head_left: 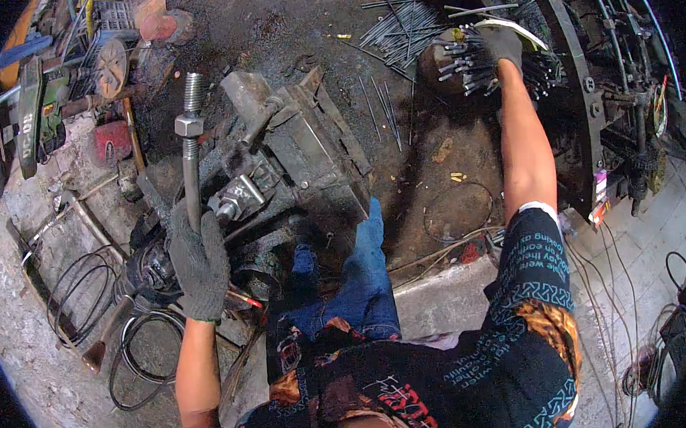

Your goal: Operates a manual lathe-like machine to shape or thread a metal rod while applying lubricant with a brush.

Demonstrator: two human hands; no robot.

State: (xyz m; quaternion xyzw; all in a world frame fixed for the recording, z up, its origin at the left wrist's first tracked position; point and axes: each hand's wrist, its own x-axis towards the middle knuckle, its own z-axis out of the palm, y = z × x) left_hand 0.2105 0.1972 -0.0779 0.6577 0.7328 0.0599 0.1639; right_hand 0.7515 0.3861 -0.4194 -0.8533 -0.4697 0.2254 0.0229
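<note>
Over the near left end of a greasy steel machine (pixel 306 141), the steel rod (pixel 191 177) stands almost upright in the person's left hand (pixel 199 264), threaded at the top and plain lower down, with a hex nut (pixel 188 128) partway along the thread. The hand, in a grey work glove, is closed around the rod, hiding its lower end. Just beside it, on the machine, I can see a second, bright nut on a stubby fitting (pixel 238 197).

Well apart from that, the gloved right hand (pixel 501 45) reaches out straight to a thick bundle of thin metal rods (pixel 472 70), touching it; whether the fingers grip any, I can't tell from here. A pale curved strip (pixel 519 28) arcs just past that hand. Loose rods (pixel 402 35) lie in a crisscross heap on the dark floor (pixel 286 23) near the bundle, a few scattered nearer the machine. Down by the left forearm, a black cable (pixel 147 347) lies coiled, and a red container (pixel 112 143) sits farther off.
</note>
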